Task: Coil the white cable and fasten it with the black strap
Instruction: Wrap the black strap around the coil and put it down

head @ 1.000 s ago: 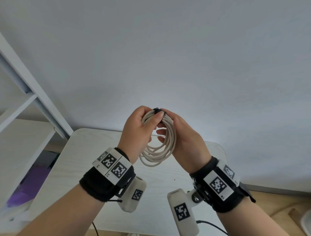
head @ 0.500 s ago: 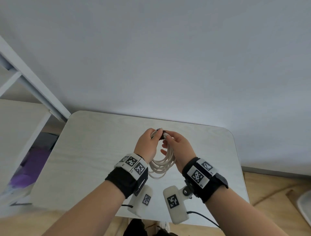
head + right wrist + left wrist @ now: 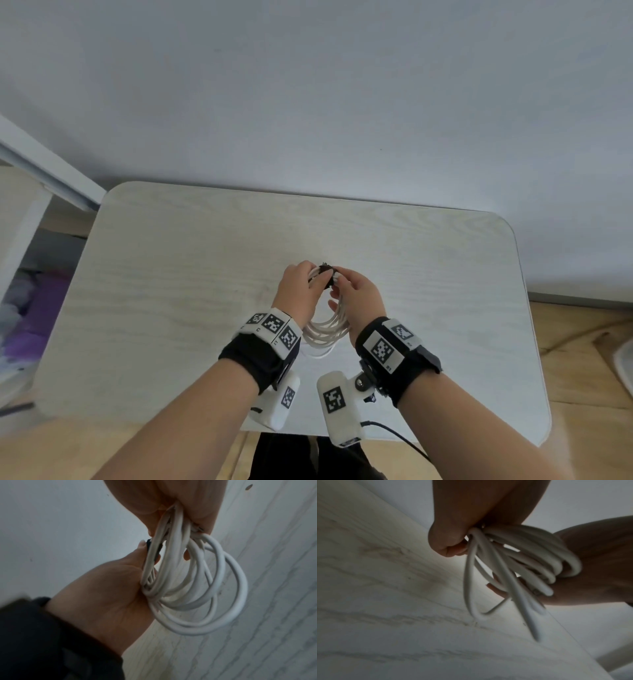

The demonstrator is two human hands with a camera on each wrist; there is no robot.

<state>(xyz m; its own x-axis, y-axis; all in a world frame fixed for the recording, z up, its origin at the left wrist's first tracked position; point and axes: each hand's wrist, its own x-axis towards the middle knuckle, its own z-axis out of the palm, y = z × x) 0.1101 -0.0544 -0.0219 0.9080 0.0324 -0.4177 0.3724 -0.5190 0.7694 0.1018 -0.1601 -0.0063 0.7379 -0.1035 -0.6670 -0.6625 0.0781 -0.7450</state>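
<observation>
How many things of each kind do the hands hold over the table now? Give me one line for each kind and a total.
Cable: 1, white, coiled, held by left hand and right hand
Strap: 1, black, at the top of the coil
Total: 2

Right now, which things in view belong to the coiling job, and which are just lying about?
Job things:
- white cable, coiled, gripped by both hands
- black strap at the coil's top
- left hand
- right hand

Just there:
- table
- white shelf
- purple thing beneath it
</observation>
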